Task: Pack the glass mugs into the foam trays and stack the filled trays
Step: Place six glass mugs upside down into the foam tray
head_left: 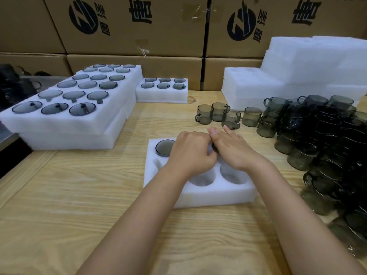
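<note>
A white foam tray with six round pockets lies in front of me on the wooden table. A smoky glass mug sits in its back left pocket. My left hand covers the back middle pocket with its fingers curled down; what is under it is hidden. My right hand lies flat over the back right pocket, fingers straight. The dark edge of a second mug shows beneath it. The front middle and front right pockets are bare.
Loose mugs stand behind the tray, and a big heap of mugs fills the right side. Filled trays are stacked at the left, with one more behind. Bare foam trays and cardboard boxes stand at the back.
</note>
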### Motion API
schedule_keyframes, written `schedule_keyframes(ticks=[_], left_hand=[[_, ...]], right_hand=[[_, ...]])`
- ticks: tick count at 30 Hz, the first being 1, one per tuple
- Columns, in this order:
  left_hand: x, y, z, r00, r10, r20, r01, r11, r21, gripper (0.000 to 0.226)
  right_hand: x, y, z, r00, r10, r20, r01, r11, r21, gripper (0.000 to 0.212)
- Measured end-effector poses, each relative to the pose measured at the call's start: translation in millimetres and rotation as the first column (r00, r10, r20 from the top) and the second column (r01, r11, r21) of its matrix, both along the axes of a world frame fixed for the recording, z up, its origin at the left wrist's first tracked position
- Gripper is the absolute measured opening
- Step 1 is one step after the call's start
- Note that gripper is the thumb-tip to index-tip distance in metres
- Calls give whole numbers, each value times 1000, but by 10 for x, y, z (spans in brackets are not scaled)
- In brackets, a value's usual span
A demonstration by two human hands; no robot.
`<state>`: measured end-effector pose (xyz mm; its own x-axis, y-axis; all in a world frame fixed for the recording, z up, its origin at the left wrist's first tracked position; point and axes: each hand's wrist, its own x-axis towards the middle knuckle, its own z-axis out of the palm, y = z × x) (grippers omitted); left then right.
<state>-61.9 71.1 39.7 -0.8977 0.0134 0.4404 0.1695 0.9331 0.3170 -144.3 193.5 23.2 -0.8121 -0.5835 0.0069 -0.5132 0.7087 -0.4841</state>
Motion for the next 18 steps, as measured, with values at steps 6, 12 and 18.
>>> schedule_keyframes(ticks=[6,12,18], left_hand=[[39,-132,98,977,210,-32,-211,977,-17,32],[239,-789,91,956,293,21,-240,739,630,32],[428,-883,-435,995,80,52,-71,266,961,33]], right_hand=[[11,-48,-31,996,-22,-83,36,986,164,64],[24,-55,-34,992,-42,-116,65,978,199,64],[31,-80,-21,989,-75,-126,100,974,203,61]])
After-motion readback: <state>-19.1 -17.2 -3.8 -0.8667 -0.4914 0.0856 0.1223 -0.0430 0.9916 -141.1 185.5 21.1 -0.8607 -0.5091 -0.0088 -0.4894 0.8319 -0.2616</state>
